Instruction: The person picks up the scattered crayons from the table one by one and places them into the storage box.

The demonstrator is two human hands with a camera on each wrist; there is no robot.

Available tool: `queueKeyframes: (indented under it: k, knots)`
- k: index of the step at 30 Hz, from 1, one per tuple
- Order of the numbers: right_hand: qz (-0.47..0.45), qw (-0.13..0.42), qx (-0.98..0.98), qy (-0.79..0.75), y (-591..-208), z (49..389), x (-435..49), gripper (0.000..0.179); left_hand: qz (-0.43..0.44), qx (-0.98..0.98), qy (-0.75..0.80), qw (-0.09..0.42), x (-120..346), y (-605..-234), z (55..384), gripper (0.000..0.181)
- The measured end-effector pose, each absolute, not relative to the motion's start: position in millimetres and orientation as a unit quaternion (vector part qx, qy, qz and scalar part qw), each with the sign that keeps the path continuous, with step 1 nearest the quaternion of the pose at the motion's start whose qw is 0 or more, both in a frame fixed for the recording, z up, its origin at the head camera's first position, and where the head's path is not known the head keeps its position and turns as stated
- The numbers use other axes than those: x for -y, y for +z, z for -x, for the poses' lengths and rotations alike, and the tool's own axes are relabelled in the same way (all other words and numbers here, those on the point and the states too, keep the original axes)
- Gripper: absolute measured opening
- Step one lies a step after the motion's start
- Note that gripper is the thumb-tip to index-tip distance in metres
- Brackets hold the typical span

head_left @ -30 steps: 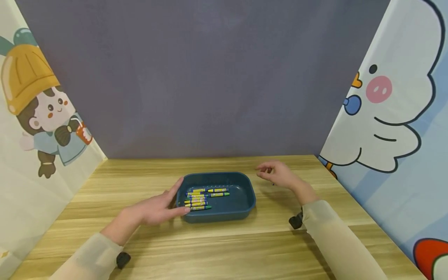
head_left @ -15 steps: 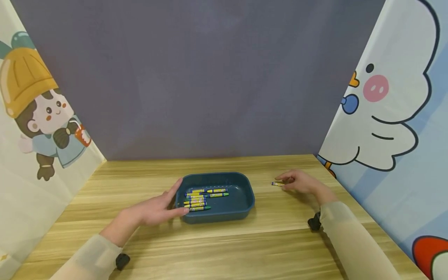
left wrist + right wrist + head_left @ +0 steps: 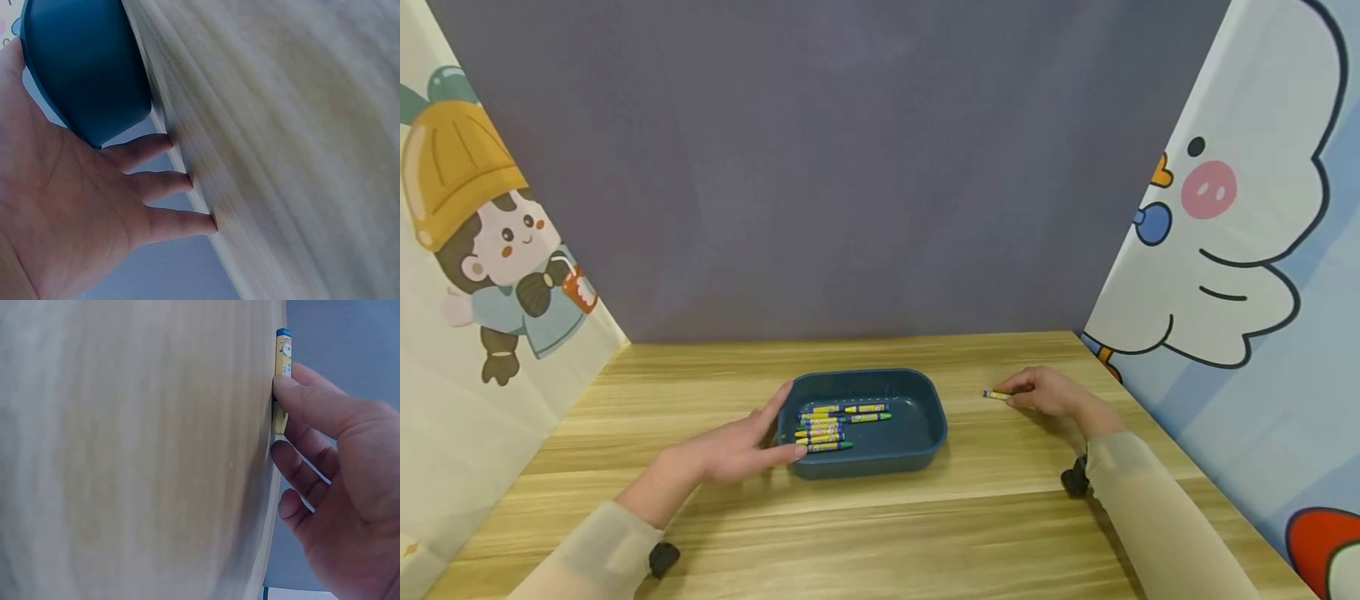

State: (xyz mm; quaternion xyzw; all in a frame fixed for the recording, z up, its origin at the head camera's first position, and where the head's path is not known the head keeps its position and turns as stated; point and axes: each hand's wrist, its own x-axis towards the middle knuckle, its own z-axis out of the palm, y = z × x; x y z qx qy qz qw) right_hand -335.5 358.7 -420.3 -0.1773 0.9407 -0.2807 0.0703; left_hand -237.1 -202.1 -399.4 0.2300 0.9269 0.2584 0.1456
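My left hand [image 3: 733, 446] rests at the left end of a dark blue plastic tray [image 3: 868, 467], thumb over its near rim and forefinger along the far side. In the left wrist view, the other fingers [image 3: 181, 223] are fairly straight, tips touching the table beside the tray [image 3: 87, 69]. Several crayons [image 3: 822, 431] in yellow and blue wrappers lie at the tray's left half. To the right of the tray, my right hand [image 3: 1051, 393] pinches a yellow crayon [image 3: 283, 359] between thumb and forefinger, at the tabletop. The crayon's blue end points toward the tray.
The wood-grain table [image 3: 850, 542] meets a grey back panel [image 3: 850, 167]. Side walls printed with cartoon figures [image 3: 1247, 208] flank it. Dark wrist devices [image 3: 1075, 477] sit under both sleeves.
My right hand has moved right, away from the tray, and its thumb and forefinger have come together on the crayon there. My left hand and the tray have stayed put.
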Motion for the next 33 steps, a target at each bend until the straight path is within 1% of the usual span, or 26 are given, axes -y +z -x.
queueKeyframes:
  k: [4,8,13,24,33]
  knots:
    - [0.173,0.066,-0.942,-0.281,-420,334,-358,0.026,-0.224,-0.927,0.261,0.152,201,-400,238,0.111]
    - [0.168,0.069,-0.941,-0.287,-418,332,-356,0.028,-0.217,-0.928,0.261,0.156,201,-401,239,0.111]
    - [0.179,0.050,-0.942,-0.280,-410,330,-345,0.030,-0.219,-0.928,0.260,0.151,202,-401,239,0.111]
    - [0.223,0.020,-0.920,-0.322,-382,322,-300,0.028,-0.219,-0.930,0.257,0.145,203,-403,239,0.111]
    - [0.265,0.005,-0.907,-0.327,-369,313,-259,0.026,-0.221,-0.930,0.257,0.145,204,-403,239,0.111]
